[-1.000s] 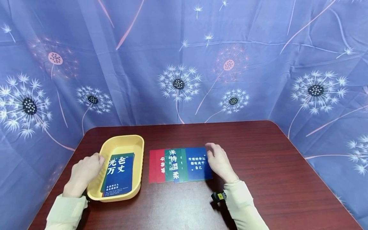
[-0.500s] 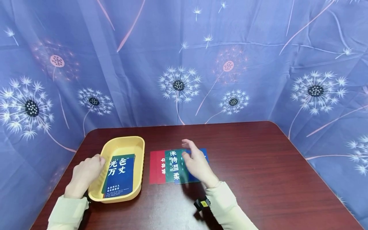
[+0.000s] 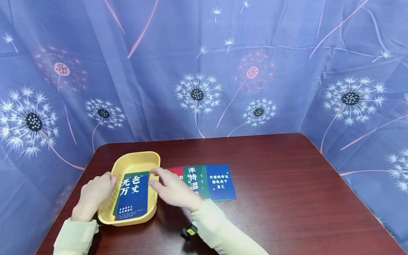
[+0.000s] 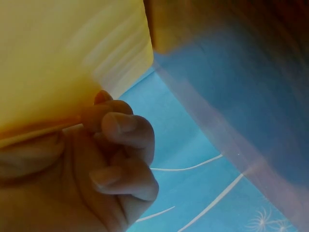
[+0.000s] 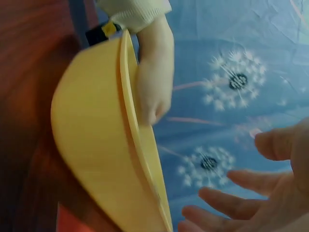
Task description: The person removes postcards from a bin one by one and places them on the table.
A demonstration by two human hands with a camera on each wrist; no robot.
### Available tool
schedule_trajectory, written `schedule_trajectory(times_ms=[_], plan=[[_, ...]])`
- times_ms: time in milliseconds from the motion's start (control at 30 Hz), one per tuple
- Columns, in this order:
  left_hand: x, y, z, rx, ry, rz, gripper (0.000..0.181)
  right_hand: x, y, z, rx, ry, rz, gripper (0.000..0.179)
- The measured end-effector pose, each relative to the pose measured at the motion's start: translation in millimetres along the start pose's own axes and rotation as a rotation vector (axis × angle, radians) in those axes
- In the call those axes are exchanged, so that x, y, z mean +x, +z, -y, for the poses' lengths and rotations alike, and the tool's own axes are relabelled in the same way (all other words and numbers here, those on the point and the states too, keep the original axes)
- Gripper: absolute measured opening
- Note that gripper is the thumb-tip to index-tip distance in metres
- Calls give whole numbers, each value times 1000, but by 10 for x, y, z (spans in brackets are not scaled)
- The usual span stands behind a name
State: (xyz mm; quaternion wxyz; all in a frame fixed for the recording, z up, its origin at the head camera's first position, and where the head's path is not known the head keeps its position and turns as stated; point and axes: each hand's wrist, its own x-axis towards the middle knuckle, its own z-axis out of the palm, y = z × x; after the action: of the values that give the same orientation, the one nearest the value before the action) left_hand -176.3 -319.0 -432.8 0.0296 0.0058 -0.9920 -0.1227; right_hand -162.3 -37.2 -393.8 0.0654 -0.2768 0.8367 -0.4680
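Note:
A yellow plastic basin (image 3: pixel 136 162) stands at the left of the table, tilted toward the front left. In it lies a small pile of printed cards, a blue card (image 3: pixel 131 201) with white characters on top. My left hand (image 3: pixel 95 193) grips the basin's left rim; the left wrist view shows the curled fingers (image 4: pixel 130 137) against the yellow wall. Over the right rim hovers my right hand (image 3: pixel 175 187), palm down and holding nothing. Its fingers (image 5: pixel 229 203) are spread in the right wrist view, beside the basin's rim.
A row of overlapping cards lies mid-table: a red card (image 3: pixel 176 171), a green card (image 3: pixel 204 180) and a blue card (image 3: pixel 220 184) at its right end. My right forearm partly covers the row. A patterned blue curtain (image 3: pixel 223 60) hangs behind the dark wooden table (image 3: pixel 302 198).
My right hand has moved left from the row's blue end, across the cards, to the basin's right rim. The left hand keeps its grip and the cards look unmoved.

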Motion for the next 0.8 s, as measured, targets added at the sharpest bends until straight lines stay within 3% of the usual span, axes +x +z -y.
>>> schedule_trajectory(times_ms=[67,167,300,433,567,800], plan=[[0,5,1,-2,-1,1,37,52,103,42,43,30,38,39],[-3,1,-5,-7,2,-7,37,121,253,99,199,124,91,39],[-7,-5,-1,-12,8,-16,37,228,443,147,302,244,94,40],[-12,-5,17,-11,13,-18,37,350,624,187,318,336,25,39],[-13,-11,18,-10,14,-13,37,436,793,233,449,450,-61,29],[-5,5,13,-8,13,-13,36,526,972,206,619,534,-299,16]])
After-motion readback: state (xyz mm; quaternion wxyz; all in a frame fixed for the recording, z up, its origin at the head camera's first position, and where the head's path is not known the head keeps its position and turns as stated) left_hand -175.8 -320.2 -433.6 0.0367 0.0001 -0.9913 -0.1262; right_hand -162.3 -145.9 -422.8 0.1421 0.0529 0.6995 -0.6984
